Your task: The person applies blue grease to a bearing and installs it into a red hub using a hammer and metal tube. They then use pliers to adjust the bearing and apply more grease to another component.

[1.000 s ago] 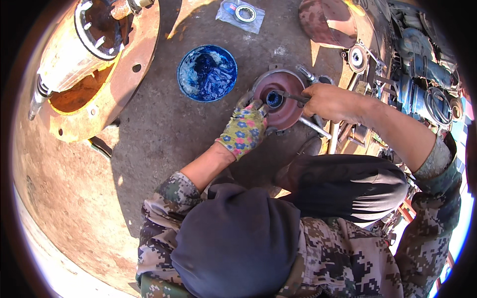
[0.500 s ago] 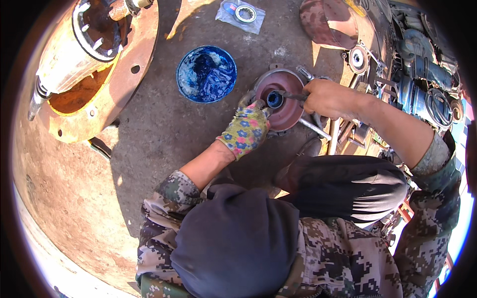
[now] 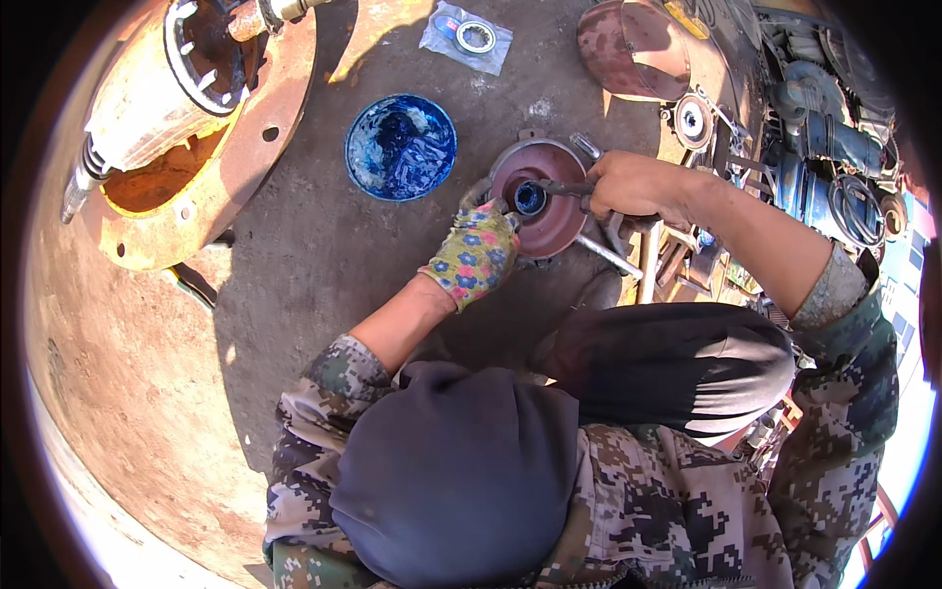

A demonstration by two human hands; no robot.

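Observation:
A round reddish-brown metal end cover (image 3: 565, 222) lies on the ground in front of me, its central bore (image 3: 531, 198) smeared with blue grease. My left hand (image 3: 475, 249), in a flowered glove, is closed on the cover's left rim, its fingertips reaching toward the bore. My bare right hand (image 3: 636, 187) grips a dark, slim hand tool (image 3: 567, 187) from the right. The tool's tip reaches the bore's upper edge; its exact kind is unclear. Left of the cover stands a tub of blue grease (image 3: 400, 147).
A bearing in a clear plastic bag (image 3: 475, 37) lies at the far side. At left sits a large rusty flanged casing (image 3: 255, 167) with a shaft. A brown metal drum (image 3: 628, 49), another end cover (image 3: 693, 120) and blue motor parts (image 3: 839, 147) crowd the right.
The whole view has shifted slightly, so the cover and my hands appear a little further left. Both hands keep their hold, and the tool stays at the bore.

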